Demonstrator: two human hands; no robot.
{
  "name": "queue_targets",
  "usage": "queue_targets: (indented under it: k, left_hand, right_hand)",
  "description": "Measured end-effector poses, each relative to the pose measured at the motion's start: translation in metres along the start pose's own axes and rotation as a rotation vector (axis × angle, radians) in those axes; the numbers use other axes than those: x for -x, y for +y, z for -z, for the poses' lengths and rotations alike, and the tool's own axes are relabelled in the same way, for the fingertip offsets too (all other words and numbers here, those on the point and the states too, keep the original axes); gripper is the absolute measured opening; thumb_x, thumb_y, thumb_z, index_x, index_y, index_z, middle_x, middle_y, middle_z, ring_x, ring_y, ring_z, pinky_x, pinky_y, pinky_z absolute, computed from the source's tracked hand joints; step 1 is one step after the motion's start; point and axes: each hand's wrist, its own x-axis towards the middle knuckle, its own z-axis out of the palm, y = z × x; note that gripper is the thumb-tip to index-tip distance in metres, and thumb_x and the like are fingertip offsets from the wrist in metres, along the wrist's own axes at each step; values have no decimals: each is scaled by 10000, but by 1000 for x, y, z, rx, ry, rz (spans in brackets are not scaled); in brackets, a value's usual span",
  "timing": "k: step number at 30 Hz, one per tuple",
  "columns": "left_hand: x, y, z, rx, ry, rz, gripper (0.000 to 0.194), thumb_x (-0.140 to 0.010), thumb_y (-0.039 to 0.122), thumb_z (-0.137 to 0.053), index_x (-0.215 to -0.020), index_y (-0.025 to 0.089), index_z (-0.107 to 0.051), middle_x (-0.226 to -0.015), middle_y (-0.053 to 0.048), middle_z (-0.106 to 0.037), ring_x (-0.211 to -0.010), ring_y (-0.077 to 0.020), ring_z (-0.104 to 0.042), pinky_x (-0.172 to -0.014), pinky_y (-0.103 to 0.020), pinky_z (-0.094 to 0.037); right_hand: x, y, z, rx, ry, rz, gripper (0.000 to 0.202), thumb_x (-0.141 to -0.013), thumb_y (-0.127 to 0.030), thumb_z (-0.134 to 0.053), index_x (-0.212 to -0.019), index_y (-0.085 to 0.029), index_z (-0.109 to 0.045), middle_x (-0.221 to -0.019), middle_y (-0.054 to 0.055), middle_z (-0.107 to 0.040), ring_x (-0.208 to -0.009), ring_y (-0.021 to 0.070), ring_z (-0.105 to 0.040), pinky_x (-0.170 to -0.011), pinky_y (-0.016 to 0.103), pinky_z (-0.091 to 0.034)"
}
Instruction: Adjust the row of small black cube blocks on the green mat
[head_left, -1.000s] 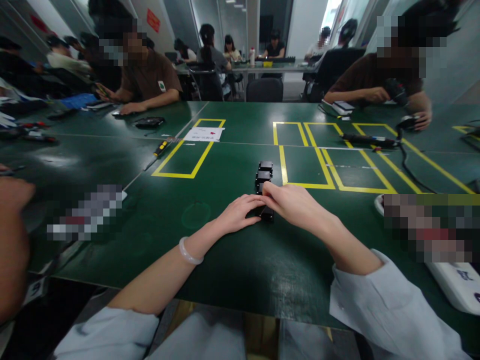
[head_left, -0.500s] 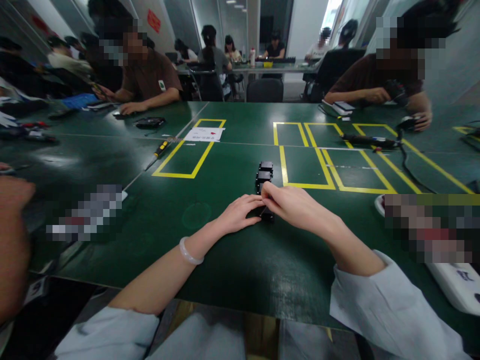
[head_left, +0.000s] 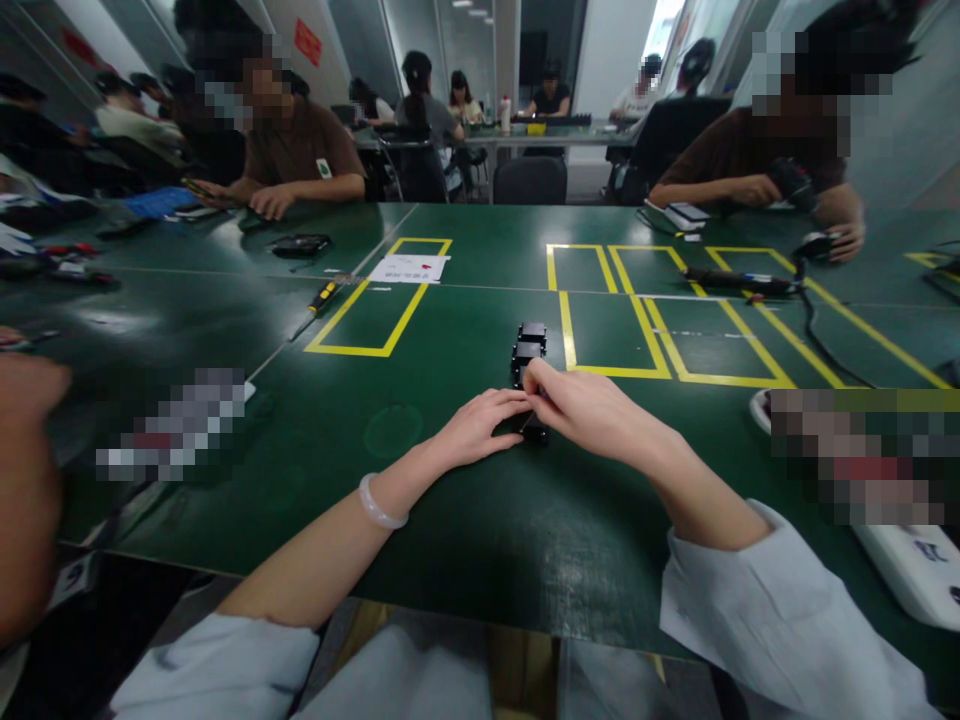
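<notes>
A row of small black blocks (head_left: 529, 351) runs away from me on the green table (head_left: 465, 540). My left hand (head_left: 480, 428) is at the near end of the row, fingers over it and thumb against the left side of the nearest block (head_left: 537, 432). My right hand (head_left: 585, 410) is closed in a pinch just above the row, its fingertips meeting those of the left. A thin rod (head_left: 527, 422) slants down from the pinch towards the nearest block; its upper part is hidden in the fingers. The middle of the row is covered by my hands.
Yellow tape rectangles (head_left: 615, 372) mark the table beyond. A yellow-black screwdriver (head_left: 322, 297) and a paper sheet (head_left: 411, 268) lie left of centre. A white-edged device (head_left: 911, 570) is at right, a black cable (head_left: 814, 330) behind it. Co-workers sit opposite; another person's arm (head_left: 30, 480) is at left.
My hands stay almost in place over the black blocks, with only slight shifts of the fingers. A co-worker at far left has moved their hands.
</notes>
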Motion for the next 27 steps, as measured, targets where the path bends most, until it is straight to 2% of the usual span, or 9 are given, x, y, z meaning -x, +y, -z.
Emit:
queue_targets:
  k: [7, 14, 20, 27]
  left_hand:
    - [0, -2, -2, 12, 17, -1, 382, -859, 269, -625, -1231, 232, -553, -1292, -68, -539, -1192, -253, -487, -1012, -412, -388]
    - [1, -1, -2, 3, 19, -7, 400, -866, 268, -620, -1253, 233, -530, -1334, -72, -507, -1214, -246, -465, -1019, -403, -377]
    - [1, -3, -2, 8, 19, -6, 362, -868, 275, -618, -1219, 218, -551, -1304, -69, -527, -1186, -245, -486, -1006, -392, -394]
    - [0, 1, 0, 15, 13, 0, 375, -865, 268, -616, -1231, 230, -547, -1303, -69, -531, -1193, -252, -483, -1010, -404, -391]
  right_hand:
    - [-2, -2, 1, 55, -7, -39, 245, -962, -392, -335, -946, -209, -497, -705, 13, -602, -584, 141, -519, -537, 241, -235]
    - [1, -2, 2, 19, 12, 6, 162, -940, -275, -359, -1031, -200, -470, -753, 14, -618, -595, 135, -520, -542, 236, -239]
    - [-3, -3, -1, 64, 9, -37, 255, -965, -389, -331, -966, -200, -502, -710, 15, -611, -582, 136, -516, -543, 242, -227]
    - [-1, -2, 0, 10, 27, -5, 151, -930, -278, -380, -1019, -197, -472, -756, 10, -619, -597, 131, -519, -544, 236, -234]
